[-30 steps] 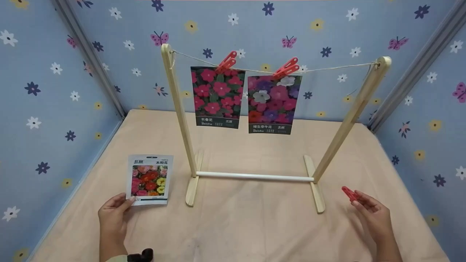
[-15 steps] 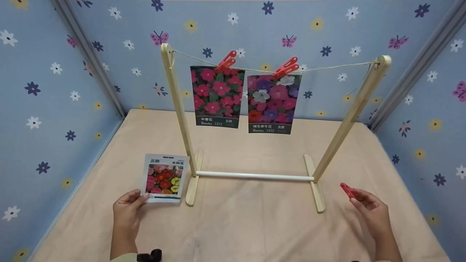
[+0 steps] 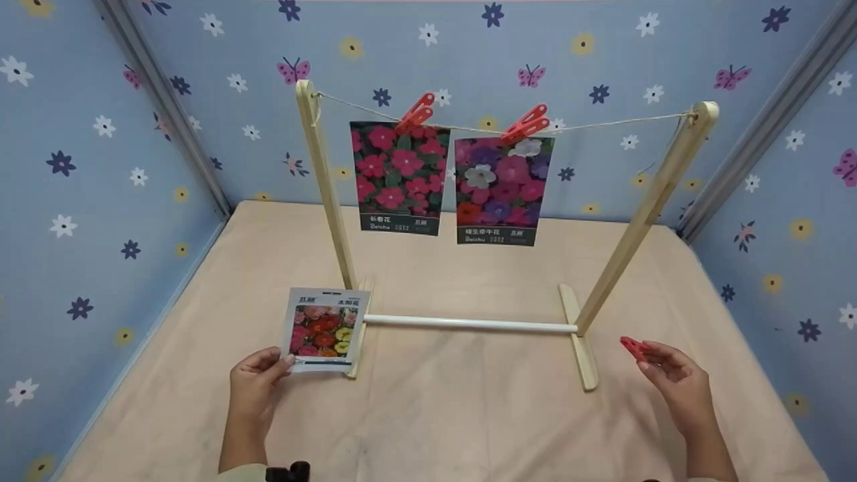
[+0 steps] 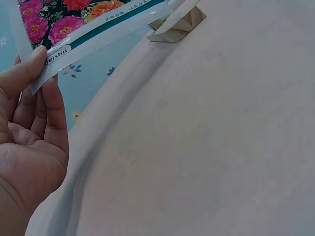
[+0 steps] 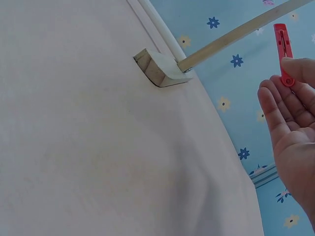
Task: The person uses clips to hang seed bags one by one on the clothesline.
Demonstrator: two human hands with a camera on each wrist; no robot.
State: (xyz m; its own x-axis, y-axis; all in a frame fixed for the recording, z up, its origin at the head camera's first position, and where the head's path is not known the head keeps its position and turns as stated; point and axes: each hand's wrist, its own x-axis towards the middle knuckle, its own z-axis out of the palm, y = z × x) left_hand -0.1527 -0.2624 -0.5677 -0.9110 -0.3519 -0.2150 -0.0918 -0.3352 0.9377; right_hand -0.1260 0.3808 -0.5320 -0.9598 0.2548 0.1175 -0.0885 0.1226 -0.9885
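My left hand point(image 3: 258, 381) pinches the lower left corner of a white-bordered seed packet point(image 3: 325, 331) with a picture of mixed flowers; the packet covers the foot of the rack's left post. In the left wrist view the thumb lies over the packet's point(image 4: 64, 24) printed corner. A red clothespin point(image 3: 633, 349) is pinched between thumb and fingers of my right hand point(image 3: 679, 388), to the right of the rack; the right wrist view has this clothespin point(image 5: 283, 49) standing upright. Two flower packets, one pink point(image 3: 402, 174) and one mixed point(image 3: 503, 187), hang from the string point(image 3: 602, 126) under red clothespins point(image 3: 416, 112).
The wooden rack has a left post point(image 3: 325, 181), a right post point(image 3: 649, 214), a white crossbar point(image 3: 469, 324) and a right foot point(image 3: 581, 348). It stands on a table with a peach cloth point(image 3: 455, 415). Flowered blue walls point(image 3: 428, 67) close in the back and sides.
My left hand has carried the seed packet rightward, from beside the rack to in front of its left foot. My right hand has shifted slightly left with the clothespin.
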